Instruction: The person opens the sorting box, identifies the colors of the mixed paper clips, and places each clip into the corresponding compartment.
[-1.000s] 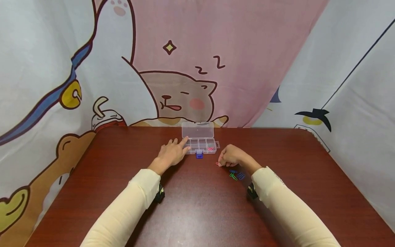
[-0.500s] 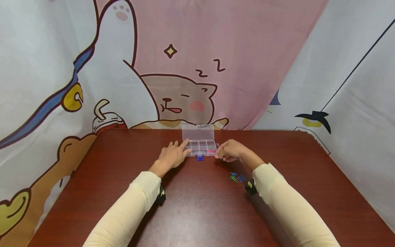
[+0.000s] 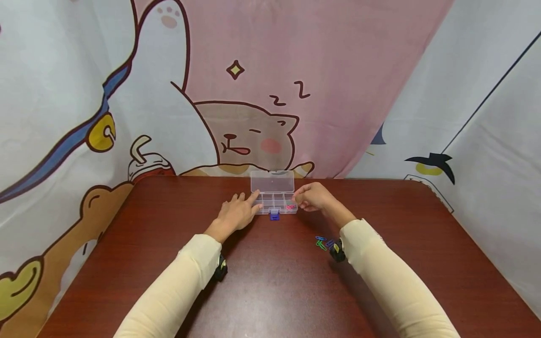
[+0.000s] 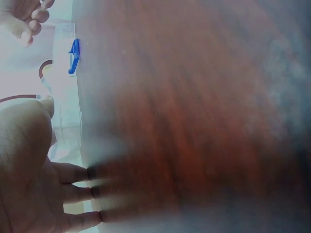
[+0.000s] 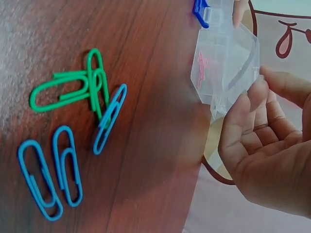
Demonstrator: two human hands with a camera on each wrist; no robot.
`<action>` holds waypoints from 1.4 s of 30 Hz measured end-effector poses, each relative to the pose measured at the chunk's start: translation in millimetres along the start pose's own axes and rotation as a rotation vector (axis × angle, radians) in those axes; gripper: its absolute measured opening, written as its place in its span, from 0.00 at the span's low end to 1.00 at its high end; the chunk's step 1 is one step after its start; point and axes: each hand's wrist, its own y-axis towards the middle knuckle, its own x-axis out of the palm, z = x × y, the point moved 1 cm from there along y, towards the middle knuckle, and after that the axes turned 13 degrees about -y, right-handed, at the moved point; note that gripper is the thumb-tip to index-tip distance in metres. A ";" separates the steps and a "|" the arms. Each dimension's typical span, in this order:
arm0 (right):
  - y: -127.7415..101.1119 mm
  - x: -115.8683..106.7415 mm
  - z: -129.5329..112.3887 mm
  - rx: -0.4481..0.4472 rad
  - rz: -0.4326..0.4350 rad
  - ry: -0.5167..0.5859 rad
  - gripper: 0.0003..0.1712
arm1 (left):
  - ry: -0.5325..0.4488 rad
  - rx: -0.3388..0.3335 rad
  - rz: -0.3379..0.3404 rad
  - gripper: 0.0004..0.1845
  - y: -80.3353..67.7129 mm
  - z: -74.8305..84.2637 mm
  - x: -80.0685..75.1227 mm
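Clear compartment box (image 3: 274,203) on the worktop (image 3: 270,263), lid (image 3: 272,181) raised, pink paper clips (image 5: 201,73) at front right. Left hand (image 3: 236,211): grip spread wide, touching the left end. Right hand (image 3: 314,197): grip narrow at the right end, contents indiscernible. Nearer: 2 green clips (image 5: 91,80), 3 blue clips (image 5: 109,120).

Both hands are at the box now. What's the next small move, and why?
I'd probably lower the right hand slightly and release above the pink clips: its fingertips are at the right end of the box and seem to pinch a small pink piece, the lid is open, and the left hand rests at the opposite end.
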 end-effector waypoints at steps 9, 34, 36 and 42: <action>0.5 0.2 4.3 0.036 -0.005 -0.008 0.12 | -0.003 -0.005 -0.007 0.32 0.0 -1.5 -0.2; -23.0 -23.6 34.3 0.036 -0.101 -0.164 0.09 | -0.016 -0.021 -0.026 0.32 -0.3 0.6 1.4; -25.5 -26.0 39.1 0.049 -0.133 -0.185 0.08 | -0.009 -0.016 -0.018 0.33 0.3 1.2 0.4; -32.6 -29.6 50.1 0.056 -0.250 -0.256 0.08 | -0.014 -0.015 -0.019 0.33 0.5 0.4 -0.9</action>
